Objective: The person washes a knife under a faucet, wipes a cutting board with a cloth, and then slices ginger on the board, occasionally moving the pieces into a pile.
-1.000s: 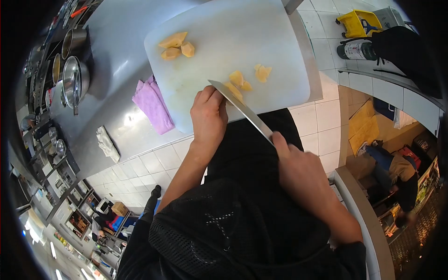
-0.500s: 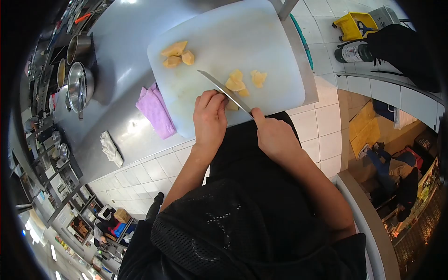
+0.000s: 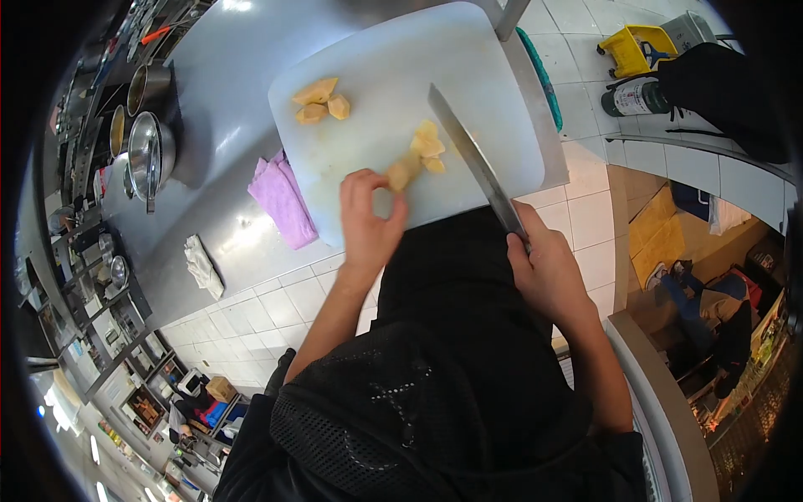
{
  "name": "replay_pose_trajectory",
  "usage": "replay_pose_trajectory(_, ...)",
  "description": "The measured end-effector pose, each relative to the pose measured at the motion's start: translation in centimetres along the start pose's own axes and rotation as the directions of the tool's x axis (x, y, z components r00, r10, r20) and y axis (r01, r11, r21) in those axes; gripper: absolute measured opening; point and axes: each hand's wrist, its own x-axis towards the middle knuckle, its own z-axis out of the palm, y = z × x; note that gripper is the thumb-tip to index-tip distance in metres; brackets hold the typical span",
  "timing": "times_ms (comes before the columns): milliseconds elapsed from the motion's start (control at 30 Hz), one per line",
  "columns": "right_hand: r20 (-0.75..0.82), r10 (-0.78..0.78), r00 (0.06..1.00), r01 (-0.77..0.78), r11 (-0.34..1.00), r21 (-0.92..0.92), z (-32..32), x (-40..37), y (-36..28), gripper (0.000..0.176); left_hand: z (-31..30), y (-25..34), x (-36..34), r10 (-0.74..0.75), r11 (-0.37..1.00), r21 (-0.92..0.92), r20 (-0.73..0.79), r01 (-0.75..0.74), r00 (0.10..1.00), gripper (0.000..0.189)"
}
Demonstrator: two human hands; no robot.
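Chunks (image 3: 318, 105): upper left of board (image 3: 368, 75), likely leaving cutting room
Left hand (image 3: 366, 226): finger and thumb parted beside blurred piece (image 3: 401, 173) on board, perhaps touching
Right hand (image 3: 548, 268): closed round knife (image 3: 477, 155) handle, blade clear of left fingers

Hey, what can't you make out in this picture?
- Knife: head view, handle mostly covered by the right hand.
- Food piece by the left hand: head view, surface detail lost to blur.
- Green canister: head view, label writing too small to read.
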Motion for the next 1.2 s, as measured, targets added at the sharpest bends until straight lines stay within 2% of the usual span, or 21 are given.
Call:
replay_pose_trajectory(33,-0.02,0.026,0.999,-0.026,1.0,0.013,-0.1,-0.2,0.3,0.046,-1.1,-1.0,0.0,-0.077,0.989,-0.12,0.035,0.081,0.996,0.048)
replay_pose_trajectory(67,-0.026,0.028,0.999,-0.027,1.0,0.014,-0.1,-0.3,0.6,0.046,-1.7,-0.2,0.9,-0.072,0.99,-0.122,0.037,0.076,0.997,0.048)
replay_pose_trajectory(133,-0.055,0.044,0.998,-0.04,0.996,0.084,0.0,-0.7,1.1,0.045,-3.0,1.6,2.8,-0.173,0.979,-0.104,0.033,0.176,0.984,0.048)
replay_pose_trajectory(167,-0.059,0.038,0.998,-0.033,0.996,0.083,0.0,-0.7,1.5,0.045,-2.3,2.1,3.3,-0.102,0.995,-0.006,-0.018,0.102,0.995,0.047)
replay_pose_trajectory(200,-0.092,0.034,0.995,-0.023,0.992,0.122,0.2,-0.9,1.8,0.044,-2.0,1.8,3.7,-0.095,0.995,-0.005,-0.023,0.095,0.995,0.047)
replay_pose_trajectory(267,-0.127,0.022,0.992,-0.002,0.987,0.159,0.3,-1.1,2.4,0.044,-1.4,0.4,4.0,-0.104,0.995,0.003,0.107,0.104,0.989,0.046)
replay_pose_trajectory(400,-0.198,0.014,0.98,0.008,0.994,0.11,-0.5,-1.3,3.3,0.042,-2.4,-1.9,4.6,-0.033,0.999,-0.015,0.125,0.036,0.992,0.046)
replay_pose_trajectory(467,-0.212,0.014,0.977,0.009,0.994,0.106,-1.1,-1.7,3.6,0.041,-4.7,-1.7,5.5,0.032,0.977,0.19,0.332,-0.1,0.943,0.044)
replay_pose_trajectory(533,-0.168,0.036,0.985,-0.02,0.995,0.098,-1.8,-2.0,3.6,0.041,-4.9,-0.4,6.8,0.094,0.972,0.169,0.353,-0.162,0.931,0.038)
replay_pose_trajectory(600,-0.168,0.044,0.985,-0.03,0.996,0.085,-1.9,-2.2,3.8,0.041,-3.7,1.6,8.6,0.141,0.99,-0.025,0.273,-0.14,0.952,0.034)
replay_pose_trajectory(633,-0.159,0.052,0.986,-0.041,0.997,0.07,-2.0,-2.3,3.8,0.041,-2.6,2.3,9.5,0.143,0.99,-0.022,0.269,-0.142,0.953,0.034)
replay_pose_trajectory(700,-0.142,0.078,0.987,-0.068,0.995,0.071,-2.1,-2.4,3.6,0.041,-0.4,3.2,11.1,-0.114,0.985,-0.083,0.365,0.154,0.924,0.032)
replay_pose_trajectory(733,-0.127,0.11,0.986,-0.101,0.992,0.074,-2.2,-2.3,3.5,0.041,0.3,3.5,11.4,-0.119,0.984,-0.081,0.355,0.157,0.927,0.032)
replay_pose_trajectory(800,-0.146,0.058,0.988,-0.05,0.997,0.057,-1.8,-2.2,4.1,0.04,1.6,3.7,11.8,0.027,0.996,0.077,0.292,-0.052,0.956,0.027)
replay_pose_trajectory(833,-0.171,0.022,0.985,-0.015,0.999,0.045,-1.8,-2.3,4.3,0.039,1.9,3.9,11.7,0.031,0.996,0.076,0.296,-0.056,0.955,0.027)
replay_pose_trajectory(867,-0.177,0.029,0.984,-0.02,0.999,0.049,-1.8,-2.5,4.5,0.039,2.2,4.2,11.3,0.121,0.989,0.048,0.3,-0.142,0.946,0.023)
replay_pose_trajectory(900,-0.167,0.004,0.986,-0.006,1.0,-0.008,-1.8,-2.5,4.4,0.038,2.7,4.6,11.1,0.212,0.973,0.019,0.302,-0.228,0.929,0.019)
replay_pose_trajectory(967,-0.161,-0.008,0.987,-0.001,0.998,-0.056,-1.8,-2.4,3.9,0.037,4.2,4.8,10.3,0.264,0.958,0.03,0.292,-0.285,0.919,0.017)
replay_pose_trajectory(1000,-0.137,-0.041,0.99,0.021,0.989,-0.144,-1.9,-2.3,3.3,0.038,4.9,4.8,9.9,0.306,0.943,0.046,0.272,-0.331,0.912,0.016)
replay_pose_trajectory(1133,-0.022,-0.088,0.996,0.073,0.92,-0.385,-1.5,-1.6,2.6,0.043,6.8,5.0,8.6,0.249,0.946,0.14,0.257,-0.291,0.934,0.019)
replay_pose_trajectory(1200,-0.014,-0.084,0.996,0.07,0.899,-0.432,-1.1,-2.1,1.7,0.044,6.8,5.1,8.3,0.24,0.94,0.195,0.207,-0.28,0.948,0.022)
